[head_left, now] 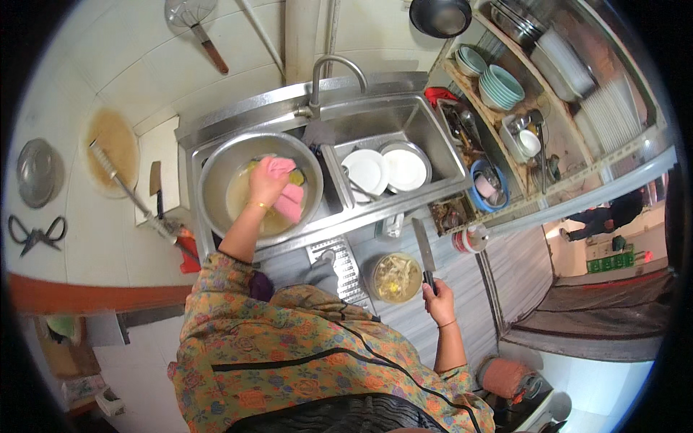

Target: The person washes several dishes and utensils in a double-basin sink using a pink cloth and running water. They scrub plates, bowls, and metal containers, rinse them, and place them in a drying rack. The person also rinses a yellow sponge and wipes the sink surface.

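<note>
My left hand (264, 190) is closed on a pink cloth (290, 203), inside a large round metal basin (210, 198). Cloudy water fills the basin's bottom, and something yellow-green lies partly hidden beside the cloth. The basin sits over the left side of the steel sink. Out to the right, my right hand (439, 303) grips a kitchen knife (424, 244) by its dark handle. Its blade points away from me, toward the sink's front edge. Below the blade, on the floor, stands a bucket (395, 279) of pale scraps.
White plates (366, 173) and a metal bowl (426, 160) lie in the right sink, beyond the tap (315, 85). A shelf rack (530, 108) at the right holds stacked green bowls (501, 88). A white-and-red tub (471, 239) and a gas cylinder (508, 378) stand at the right.
</note>
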The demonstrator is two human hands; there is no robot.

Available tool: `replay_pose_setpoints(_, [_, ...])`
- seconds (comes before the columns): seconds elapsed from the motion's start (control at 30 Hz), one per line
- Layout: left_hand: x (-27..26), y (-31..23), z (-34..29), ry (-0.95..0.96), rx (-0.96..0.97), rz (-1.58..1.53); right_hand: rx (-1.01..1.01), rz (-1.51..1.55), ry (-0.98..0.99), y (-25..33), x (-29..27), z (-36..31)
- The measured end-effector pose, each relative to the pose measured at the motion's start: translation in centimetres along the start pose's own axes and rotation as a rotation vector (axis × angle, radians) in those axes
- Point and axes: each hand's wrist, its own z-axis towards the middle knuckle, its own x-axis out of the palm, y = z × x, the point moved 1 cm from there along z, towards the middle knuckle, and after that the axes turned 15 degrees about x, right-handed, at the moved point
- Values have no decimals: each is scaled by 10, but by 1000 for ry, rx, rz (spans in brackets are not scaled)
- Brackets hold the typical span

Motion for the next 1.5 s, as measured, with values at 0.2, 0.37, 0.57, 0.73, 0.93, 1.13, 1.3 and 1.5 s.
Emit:
replay_pose_setpoints(0.2, [100, 93, 158, 415, 97, 502, -251, -393, -196, 127, 22, 56])
replay_pose_setpoints(0.37, [144, 206, 228, 631, 8, 775, -439, -672, -177, 238, 44, 111])
replay_pose_setpoints(0.57, [135, 205, 248, 726, 82, 769, -660, -792, -184, 319, 83, 182])
replay_pose_setpoints(0.73, [148, 82, 236, -4, -131, 106, -641, -925, -221, 362, 115, 221])
replay_pose_setpoints(0.93, [227, -7, 177, 185, 446, -223, -648, -1042, -251, 391, 145, 241])
replay_pose_setpoints(1.13, [257, 66, 218, 260, 205, 150, -693, -1053, -211, 397, 132, 222])
replay_pose_setpoints(1.3, [254, 59, 197, 55, 155, -164, -643, -1076, -218, 402, 130, 222])
replay_pose_setpoints(1.5, [258, 44, 190, -56, -29, -254, -651, -1119, -217, 402, 134, 230])
